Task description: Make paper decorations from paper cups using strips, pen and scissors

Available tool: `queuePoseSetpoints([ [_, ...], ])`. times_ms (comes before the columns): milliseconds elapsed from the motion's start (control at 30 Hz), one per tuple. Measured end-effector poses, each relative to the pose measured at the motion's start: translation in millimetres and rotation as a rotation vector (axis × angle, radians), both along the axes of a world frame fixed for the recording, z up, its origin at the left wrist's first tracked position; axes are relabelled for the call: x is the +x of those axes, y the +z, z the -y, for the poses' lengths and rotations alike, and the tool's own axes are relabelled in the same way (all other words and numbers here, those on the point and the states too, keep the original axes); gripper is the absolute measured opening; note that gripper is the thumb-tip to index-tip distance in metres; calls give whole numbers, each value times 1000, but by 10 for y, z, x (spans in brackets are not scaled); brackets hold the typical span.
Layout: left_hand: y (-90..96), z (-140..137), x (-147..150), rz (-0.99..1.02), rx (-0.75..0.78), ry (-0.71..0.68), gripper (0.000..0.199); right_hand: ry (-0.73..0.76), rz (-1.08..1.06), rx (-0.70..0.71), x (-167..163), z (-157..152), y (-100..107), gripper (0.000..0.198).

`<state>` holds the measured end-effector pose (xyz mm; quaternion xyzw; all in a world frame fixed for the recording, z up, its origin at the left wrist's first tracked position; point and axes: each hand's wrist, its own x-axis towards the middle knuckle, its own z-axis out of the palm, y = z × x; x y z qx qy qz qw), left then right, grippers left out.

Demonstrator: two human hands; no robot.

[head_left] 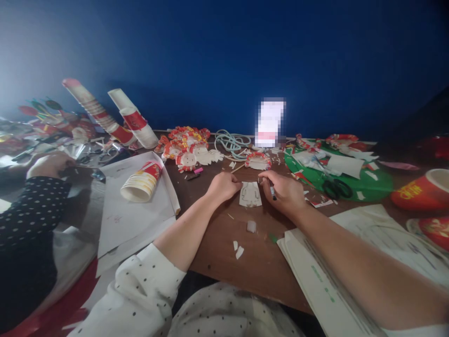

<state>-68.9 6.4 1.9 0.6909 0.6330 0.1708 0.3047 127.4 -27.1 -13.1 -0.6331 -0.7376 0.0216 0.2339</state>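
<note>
A small white paper piece (250, 194) with a dark outline drawn on it lies on the brown table in front of me. My left hand (224, 187) pinches its left edge between thumb and fingertips. My right hand (283, 188) is closed around a marker (272, 193), whose dark end sticks out below the fingers, by the paper's right edge. A red-and-white cut paper piece (258, 161) lies just beyond the paper. Small white scraps (239, 252) and a translucent lump (251, 226) lie nearer me.
Left, paper cups (142, 182) lie in a white box lid (136, 229); beyond stand cup stacks (133, 124). A co-worker's hand (51, 164) is far left. Right are black-handled scissors (336, 188) on a green disc (379, 185), a red cup (419, 192) and stacked sheets (365, 224).
</note>
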Motion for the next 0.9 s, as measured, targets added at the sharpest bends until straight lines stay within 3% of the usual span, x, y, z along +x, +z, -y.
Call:
queuePoseSetpoints([
  [233,-40,-19,4,185,63,16,17,0,-71,64,10,-6,-30,33],
  [400,-102,-30,9,346,131,-1,19,-25,-160,22,30,-30,-27,37],
  [533,-118,-14,28,530,247,-11,22,32,-349,56,46,-62,-38,40],
  [667,-53,29,60,564,323,25,20,138,-551,59,51,-89,-71,45],
  [900,-31,27,111,692,221,102,18,243,-685,129,29,-92,-145,40],
])
